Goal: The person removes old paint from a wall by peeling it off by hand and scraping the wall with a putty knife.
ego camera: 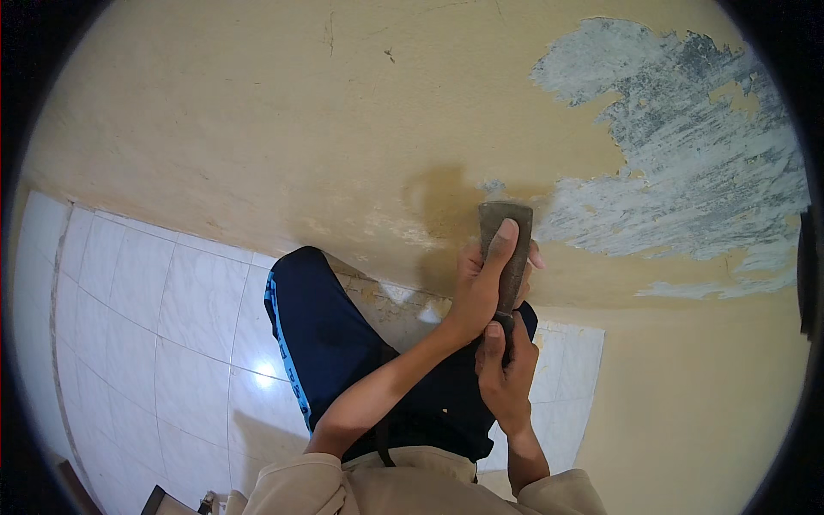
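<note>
A worn metal scraper (507,210) points up towards the yellow painted wall (257,129), its wide edge just below a small bare grey spot (493,187). My left hand (476,296) grips the blade, thumb laid flat along its face and fingers behind it. Around the dark handle (507,322) at the lower end, my right hand (513,380) is closed. Whether the scraper's edge touches the wall is hard to tell. To the right, a large ragged patch of stripped grey surface (695,161) shows scrape marks and leftover flakes of paint.
White marble-look tiles (193,302) cover the floor at left. Pale debris (431,313) lies along the wall's foot. A second yellow wall (682,399) stands close on my right, with a dark object (806,277) at the rim. My bent knee (302,270) is near the wall.
</note>
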Demonstrator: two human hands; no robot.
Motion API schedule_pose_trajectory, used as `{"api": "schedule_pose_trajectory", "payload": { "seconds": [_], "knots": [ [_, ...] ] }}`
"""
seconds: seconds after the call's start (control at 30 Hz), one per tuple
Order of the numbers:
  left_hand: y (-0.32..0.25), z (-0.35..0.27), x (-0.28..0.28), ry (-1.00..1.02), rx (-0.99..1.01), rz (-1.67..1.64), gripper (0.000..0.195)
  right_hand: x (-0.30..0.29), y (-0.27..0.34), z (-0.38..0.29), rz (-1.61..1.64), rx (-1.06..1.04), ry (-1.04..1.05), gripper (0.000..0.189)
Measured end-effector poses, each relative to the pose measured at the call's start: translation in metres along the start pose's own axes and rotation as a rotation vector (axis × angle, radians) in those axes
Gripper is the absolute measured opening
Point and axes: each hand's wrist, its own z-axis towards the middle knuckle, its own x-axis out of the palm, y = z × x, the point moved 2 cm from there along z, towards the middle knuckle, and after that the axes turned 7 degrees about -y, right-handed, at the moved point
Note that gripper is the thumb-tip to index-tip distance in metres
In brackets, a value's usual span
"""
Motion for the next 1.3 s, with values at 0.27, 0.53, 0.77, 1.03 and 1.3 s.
{"api": "schedule_pose_trajectory", "payload": {
  "seconds": [0.27, 0.53, 0.77, 1.03, 1.3],
  "knots": [
    [0.001, -0.002, 0.004, 0.019, -0.031, 0.019, 0.051, -0.003, -0.004, -0.003, 0.056, 0.032, -0.03, 0.028],
    [-0.001, -0.002, 0.001, -0.026, -0.006, 0.037, 0.052, 0.003, -0.002, -0.002, 0.031, 0.004, -0.037, 0.029],
    [-0.002, -0.003, 0.001, 0.008, 0.002, 0.032, 0.052, 0.008, 0.001, -0.004, 0.013, 0.001, -0.058, 0.029],
    [-0.004, -0.004, 0.002, -0.024, -0.017, 0.045, 0.055, 0.009, 0.006, -0.003, -0.003, -0.01, -0.078, 0.028],
    [-0.008, 0.002, 0.002, 0.009, 0.018, 0.043, 0.056, 0.007, 0.002, -0.002, -0.016, 0.034, -0.05, 0.022]
  ]
}}
